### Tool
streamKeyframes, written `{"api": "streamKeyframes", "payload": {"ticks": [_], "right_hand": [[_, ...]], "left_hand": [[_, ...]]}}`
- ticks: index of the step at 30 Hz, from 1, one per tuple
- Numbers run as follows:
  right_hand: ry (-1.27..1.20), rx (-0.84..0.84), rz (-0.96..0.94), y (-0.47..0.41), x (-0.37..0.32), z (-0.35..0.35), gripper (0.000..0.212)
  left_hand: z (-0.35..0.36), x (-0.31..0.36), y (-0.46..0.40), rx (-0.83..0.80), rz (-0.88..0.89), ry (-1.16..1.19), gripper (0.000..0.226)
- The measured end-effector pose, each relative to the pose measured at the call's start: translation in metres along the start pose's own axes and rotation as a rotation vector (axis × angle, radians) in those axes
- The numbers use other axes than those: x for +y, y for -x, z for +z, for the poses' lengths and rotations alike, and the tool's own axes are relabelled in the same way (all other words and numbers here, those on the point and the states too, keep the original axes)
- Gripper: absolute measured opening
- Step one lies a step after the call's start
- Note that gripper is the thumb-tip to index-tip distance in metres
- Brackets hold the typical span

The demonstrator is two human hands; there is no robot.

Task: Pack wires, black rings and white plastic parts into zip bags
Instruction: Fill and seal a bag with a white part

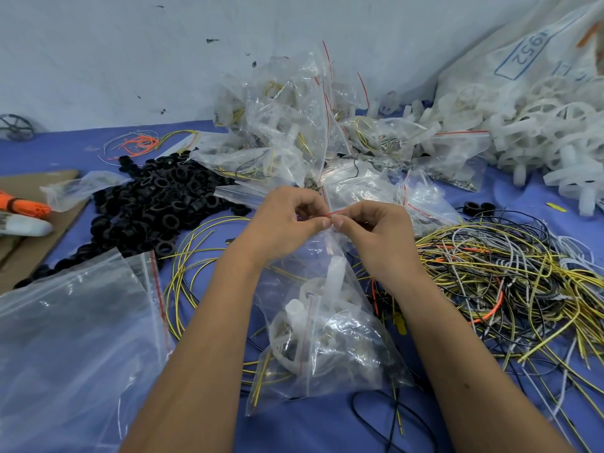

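Note:
A clear zip bag (327, 338) hangs in front of me, holding white plastic wheel parts, yellow wires and dark pieces. My left hand (287, 220) and my right hand (372, 227) both pinch its red zip strip at the top, thumbs and fingertips close together. A heap of black rings (157, 204) lies to the left. Tangled yellow, black and white wires (510, 279) spread out on the right. White plastic parts (539, 138) pile up at the back right.
Filled zip bags (294, 125) are heaped against the wall behind my hands. A stack of unused zip bags (72, 338) lies at the lower left. Cardboard (29, 223) with orange-handled tools sits at far left. A white sack (529, 50) leans at the back right.

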State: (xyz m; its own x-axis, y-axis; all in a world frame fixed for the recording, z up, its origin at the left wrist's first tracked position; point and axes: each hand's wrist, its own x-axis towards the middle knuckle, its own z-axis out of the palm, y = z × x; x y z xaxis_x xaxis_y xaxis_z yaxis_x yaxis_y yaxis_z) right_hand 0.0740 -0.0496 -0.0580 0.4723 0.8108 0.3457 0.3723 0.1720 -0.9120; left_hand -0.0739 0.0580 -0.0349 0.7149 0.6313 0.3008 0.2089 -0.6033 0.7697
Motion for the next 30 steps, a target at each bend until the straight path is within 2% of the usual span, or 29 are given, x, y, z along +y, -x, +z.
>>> {"api": "streamKeyframes", "payload": {"ticks": [3,8,11,18,21,27,30], "right_hand": [[0.001,0.016,0.011,0.000,0.000,0.001,0.004],[0.025,0.042,-0.009,0.001,-0.001,0.003,0.005],[0.013,0.029,0.000,-0.001,0.000,0.002,0.004],[-0.041,0.024,0.024,-0.001,0.003,0.002,0.008],[-0.087,-0.041,0.053,0.000,0.003,0.002,0.007],[-0.032,-0.043,0.063,-0.001,0.006,0.002,0.006],[0.016,-0.017,0.033,0.000,0.007,0.004,0.007]], "left_hand": [[0.002,0.000,0.000,0.008,0.001,-0.020,0.025],[-0.005,-0.006,0.002,0.011,-0.077,0.014,0.011],[-0.014,-0.013,0.006,-0.005,-0.119,0.023,0.011],[-0.013,-0.013,0.005,-0.001,-0.106,0.056,0.011],[-0.010,-0.010,0.004,-0.010,-0.077,0.083,0.012],[-0.008,-0.014,0.005,-0.026,-0.069,0.073,0.007],[-0.008,-0.015,0.006,-0.014,-0.119,0.091,0.015]]}}
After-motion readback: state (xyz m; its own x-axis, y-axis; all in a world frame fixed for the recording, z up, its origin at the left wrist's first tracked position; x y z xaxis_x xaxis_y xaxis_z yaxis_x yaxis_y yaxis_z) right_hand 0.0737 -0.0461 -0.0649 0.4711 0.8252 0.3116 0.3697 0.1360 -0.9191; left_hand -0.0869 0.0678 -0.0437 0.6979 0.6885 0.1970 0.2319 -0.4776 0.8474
